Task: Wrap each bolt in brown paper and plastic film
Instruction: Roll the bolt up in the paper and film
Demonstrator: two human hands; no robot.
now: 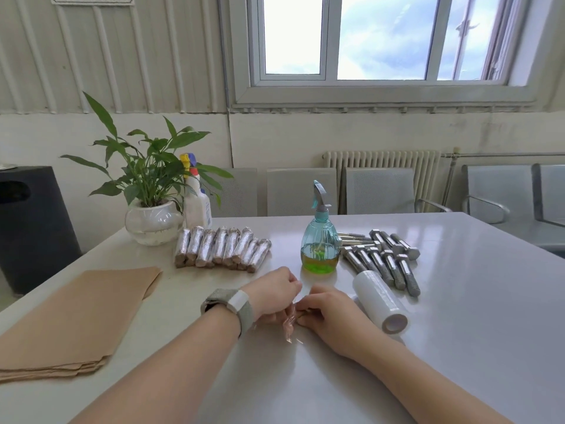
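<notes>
A paper-wrapped bolt [298, 313] lies on the white table [458, 316] between my hands, mostly hidden, with a strip of clear plastic film [289, 327] hanging off its near end. My left hand [272, 293], with a watch on the wrist, holds its left side. My right hand [328, 313] curls round its right side. A roll of plastic film [380, 301] lies just right of my right hand. Several bare steel bolts [385, 258] lie beyond it. A row of wrapped bolts [221, 249] sits at the back left. A stack of brown paper sheets [76, 319] lies at the left.
A blue spray bottle [319, 237] with green liquid stands behind my hands. A potted plant [153, 206] and a white spray bottle [197, 200] stand at the table's back left corner. Metal chairs [376, 191] line the far side, and a dark bin [30, 224] stands left.
</notes>
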